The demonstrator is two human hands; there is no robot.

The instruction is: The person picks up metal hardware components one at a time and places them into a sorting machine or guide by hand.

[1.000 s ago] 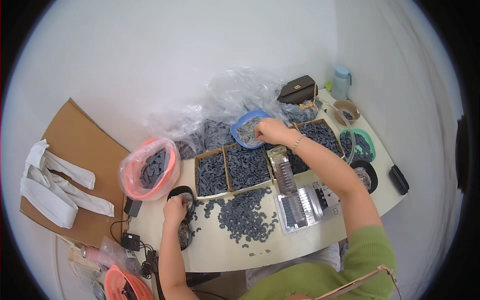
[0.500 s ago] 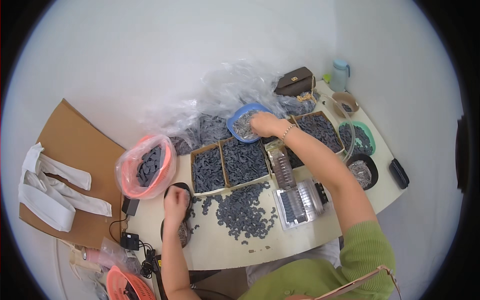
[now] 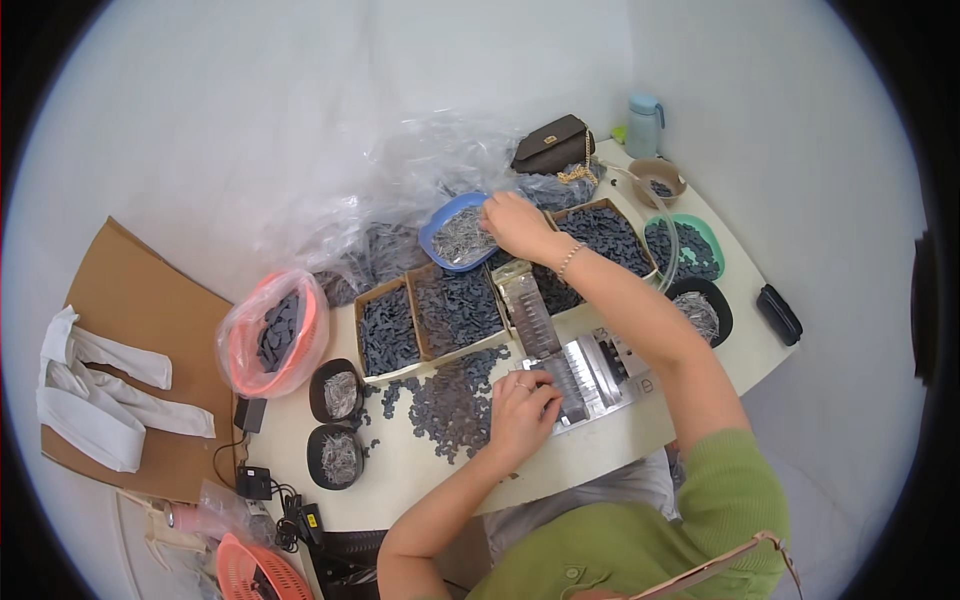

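Observation:
My right hand [image 3: 515,225] reaches far across the table, its fingertips in a blue bowl [image 3: 450,238] of small silvery metal pieces. Whether it grips any is hidden. My left hand [image 3: 520,410] rests with curled fingers on the table between a loose pile of small dark blue-grey parts [image 3: 445,400] and a flat metal jig [image 3: 600,375], touching the jig's left edge. Whether it holds anything I cannot make out. Three cardboard trays of the same dark parts [image 3: 388,330] [image 3: 455,308] [image 3: 612,235] stand behind the pile.
Two black bowls of metal bits [image 3: 340,395] [image 3: 335,455] sit at the table's left end by a bagged orange basket [image 3: 270,335]. A green bowl [image 3: 690,250], black bowl [image 3: 700,310], brown bowl [image 3: 655,185], purse [image 3: 550,145] and bottle [image 3: 643,125] stand right. Cardboard [image 3: 130,300] lies on the floor.
My left hand has moved right from the black bowls at the table's left end to the metal jig. My right hand has stayed at the blue bowl.

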